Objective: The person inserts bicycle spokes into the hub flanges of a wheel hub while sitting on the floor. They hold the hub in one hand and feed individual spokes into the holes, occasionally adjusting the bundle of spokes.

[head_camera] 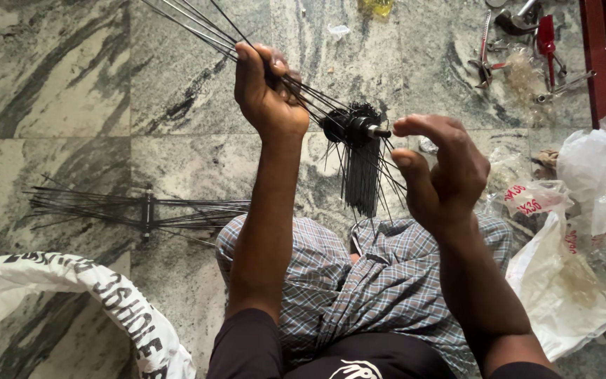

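- The left hand (266,91) is closed around a bunch of thin black spokes (198,28), holding the hub (351,128) up over the lap.
- The right hand (440,175) hovers just beside the hub's axle end, fingers spread and holding nothing.
- The spokes look light, springy and prone to tangling; the hub seems the firmest place to hold.
- A second spoked hub (147,208) lies on the stone floor (50,84).

Your left hand (264,88) is raised over the grey marble floor (57,91), closed around a bundle of thin black spokes (198,28) that fan up toward the top edge. Those spokes run into a black wheel hub (351,128), from which more spokes hang down over your checked lap (387,281). Your right hand (443,175) sits just beside the hub's axle end, fingers curled and apart. Another spoked hub (147,209) lies on the floor at left, tools (520,49) at the top right, plastic bags (576,231) along the right edge.
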